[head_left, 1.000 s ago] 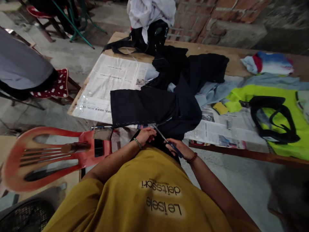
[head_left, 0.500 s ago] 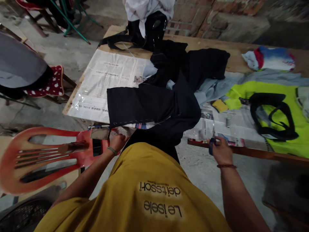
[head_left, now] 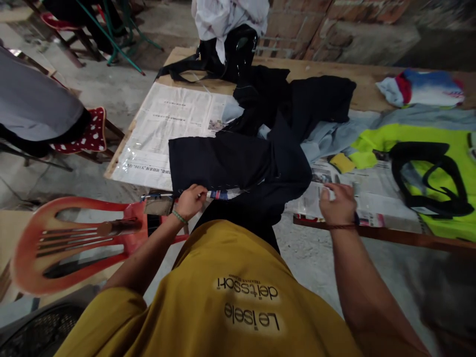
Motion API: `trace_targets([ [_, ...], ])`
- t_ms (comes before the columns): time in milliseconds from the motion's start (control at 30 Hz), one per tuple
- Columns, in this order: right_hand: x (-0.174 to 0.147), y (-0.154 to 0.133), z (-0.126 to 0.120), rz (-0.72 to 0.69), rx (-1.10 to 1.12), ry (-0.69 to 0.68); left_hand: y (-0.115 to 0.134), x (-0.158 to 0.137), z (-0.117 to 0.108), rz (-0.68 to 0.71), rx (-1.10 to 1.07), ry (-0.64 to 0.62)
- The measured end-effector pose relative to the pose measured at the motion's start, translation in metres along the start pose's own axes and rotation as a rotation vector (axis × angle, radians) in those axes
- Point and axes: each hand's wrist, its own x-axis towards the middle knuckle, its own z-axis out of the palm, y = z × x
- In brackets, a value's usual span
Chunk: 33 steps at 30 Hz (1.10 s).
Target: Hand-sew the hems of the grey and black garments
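A dark navy garment (head_left: 223, 161), perhaps trousers, lies on the newspaper-covered table, with pale stitches along its near edge. My left hand (head_left: 190, 202) is at that edge near the left corner, fingers curled and pinched on the cloth. Over the table's front edge, to the right of the garment, is my right hand (head_left: 338, 204). Its fingers are bent, with thumb and forefinger raised. A bit of a dark blue thing (head_left: 357, 218) shows beside its palm; the hand hides most of it.
A red plastic chair (head_left: 128, 215) stands at left. On the table are a black bag (head_left: 238, 49), a fluorescent yellow garment (head_left: 405, 134), a black strap loop (head_left: 399, 178) and a yellow piece (head_left: 342, 162). A person in grey (head_left: 37, 99) is near a stool with a red cushion (head_left: 92, 131).
My left hand has risen from beside the chair to the garment's near edge. My right hand has moved forward over the table edge and turned, hiding most of the dark blue thing.
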Motion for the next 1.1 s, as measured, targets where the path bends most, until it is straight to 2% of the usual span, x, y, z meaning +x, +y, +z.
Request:
trace_targets([
  [100,0.003,-0.059,0.027,-0.217,0.217,-0.045,-0.001,0.024,-0.002,0.026,-0.116,0.162],
  [167,0.007,-0.099,0.049,-0.323,0.345,-0.104,-0.001,0.035,-0.001,0.0,-0.107,0.204],
  [233,0.014,-0.128,0.072,-0.356,0.422,-0.169,0.0,0.041,0.002,-0.002,-0.061,0.162],
  [300,0.019,-0.142,0.096,-0.352,0.456,-0.232,0.003,0.043,0.005,0.019,0.017,0.052],
  [400,0.021,-0.144,0.127,-0.32,0.439,-0.328,0.007,0.043,0.011,0.014,0.175,-0.118],
  [533,0.012,-0.138,0.146,-0.268,0.357,-0.402,0.003,0.046,0.013,0.011,0.266,-0.225],
  [700,0.006,-0.136,0.149,-0.271,0.335,-0.412,0.0,0.061,0.008,0.046,0.274,-0.317],
  [867,0.006,-0.136,0.149,-0.263,0.362,-0.386,0.012,0.074,0.0,0.081,0.375,-0.442],
  [1100,0.007,-0.137,0.146,-0.257,0.371,-0.43,0.027,0.073,-0.01,0.248,0.6,-0.544],
])
